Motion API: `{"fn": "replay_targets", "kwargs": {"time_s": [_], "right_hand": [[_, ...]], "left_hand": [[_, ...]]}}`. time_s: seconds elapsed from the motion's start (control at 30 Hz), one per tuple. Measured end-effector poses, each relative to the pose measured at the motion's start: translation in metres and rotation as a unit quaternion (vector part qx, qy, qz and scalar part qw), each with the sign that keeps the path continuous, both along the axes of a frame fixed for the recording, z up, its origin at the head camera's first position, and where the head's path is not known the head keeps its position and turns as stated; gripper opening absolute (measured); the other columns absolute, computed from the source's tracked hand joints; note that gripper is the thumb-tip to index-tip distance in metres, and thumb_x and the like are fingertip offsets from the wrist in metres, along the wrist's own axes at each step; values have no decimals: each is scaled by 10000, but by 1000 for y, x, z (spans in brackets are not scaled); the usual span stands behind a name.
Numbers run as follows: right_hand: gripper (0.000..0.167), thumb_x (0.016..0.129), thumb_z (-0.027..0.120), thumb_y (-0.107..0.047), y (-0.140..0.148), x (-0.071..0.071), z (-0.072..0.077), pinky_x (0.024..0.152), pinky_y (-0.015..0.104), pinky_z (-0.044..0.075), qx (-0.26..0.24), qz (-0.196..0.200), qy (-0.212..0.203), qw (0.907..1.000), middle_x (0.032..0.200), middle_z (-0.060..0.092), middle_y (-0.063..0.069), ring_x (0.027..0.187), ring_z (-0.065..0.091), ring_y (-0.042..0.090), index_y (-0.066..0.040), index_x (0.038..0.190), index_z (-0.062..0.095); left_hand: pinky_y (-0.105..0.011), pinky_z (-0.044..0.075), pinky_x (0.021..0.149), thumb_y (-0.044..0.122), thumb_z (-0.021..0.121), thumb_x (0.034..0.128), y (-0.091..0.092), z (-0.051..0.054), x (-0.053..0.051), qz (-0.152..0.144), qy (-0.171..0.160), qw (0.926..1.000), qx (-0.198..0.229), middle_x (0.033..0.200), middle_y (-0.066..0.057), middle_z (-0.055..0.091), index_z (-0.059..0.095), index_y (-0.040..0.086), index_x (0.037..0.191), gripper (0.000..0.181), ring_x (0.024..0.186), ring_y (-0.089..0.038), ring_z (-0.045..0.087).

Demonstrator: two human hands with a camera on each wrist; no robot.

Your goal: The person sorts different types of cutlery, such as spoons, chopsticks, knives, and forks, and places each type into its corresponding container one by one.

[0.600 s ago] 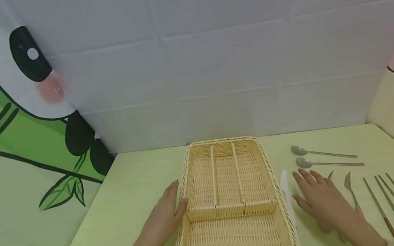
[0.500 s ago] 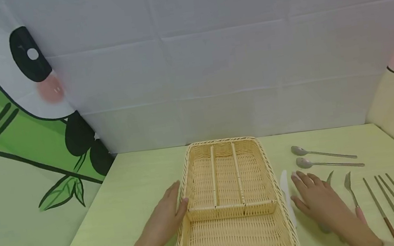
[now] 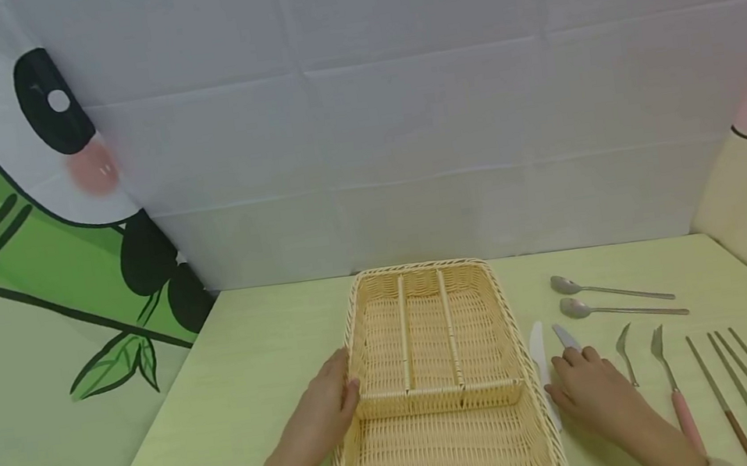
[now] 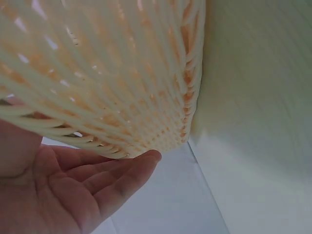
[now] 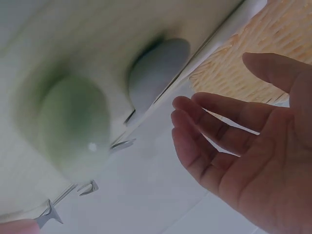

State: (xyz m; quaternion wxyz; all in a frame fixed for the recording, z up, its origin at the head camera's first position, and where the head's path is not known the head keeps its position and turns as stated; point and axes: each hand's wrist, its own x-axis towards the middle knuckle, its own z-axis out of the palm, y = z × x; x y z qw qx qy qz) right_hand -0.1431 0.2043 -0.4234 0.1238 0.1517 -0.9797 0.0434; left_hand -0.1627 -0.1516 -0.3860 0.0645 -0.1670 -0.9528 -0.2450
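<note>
A divided wicker basket (image 3: 454,443) stands on the table. My left hand (image 3: 314,426) rests at its left side, thumb at the rim; in the left wrist view the fingers (image 4: 122,183) lie nearly straight against the woven wall. To the right of the basket, my right hand (image 3: 596,392) hovers palm down over a table knife (image 3: 566,335), whose handle it hides in the head view. Its fingers are loosely bent, and the right wrist view shows nothing in the palm. Another knife (image 3: 538,349) lies between basket and right hand. A rounded grey handle (image 5: 158,73) appears below the palm.
Two forks, one short-looking (image 3: 625,353) and one with a pink handle (image 3: 685,420), lie right of the hand. Further right are several chopsticks (image 3: 741,389). Two spoons, the upper (image 3: 608,289) and the lower (image 3: 620,309), lie behind. A cloth wall (image 3: 404,142) closes the back.
My right hand has moved down and slightly left, its fingers more bent, uncovering the knife's blade tip and the nearer fork. The left hand has shifted slightly right and down along the basket.
</note>
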Motion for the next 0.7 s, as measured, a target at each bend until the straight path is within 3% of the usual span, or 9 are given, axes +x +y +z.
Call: {"fn": "replay_targets", "kwargs": {"time_s": [0.23,0.43,0.7], "right_hand": [[227,790,676,-206,-5,-1,-2,544,297,401,7,44,-453,9990,712,494,52,646,431,180,-2,768,579],[152,771,675,-116,-9,2,-1,523,259,372,-39,89,-528,9986,678,455,26,614,392,147,-4,739,578],[159,818,623,-98,-13,2,2,509,274,377,-718,-185,-1415,9872,672,447,39,592,411,145,-8,709,551]], "left_hand": [[-459,417,941,75,477,931,2,-5,1,-48,530,9979,-377,1338,-312,401,343,-155,1316,468,1234,-409,421],[-452,437,916,79,476,932,3,-6,1,18,514,9976,-460,1339,-315,397,337,-150,1322,474,1227,-409,429],[-453,445,905,79,472,933,3,-5,3,28,515,9975,-477,1338,-317,397,340,-152,1320,470,1217,-414,437]]}}
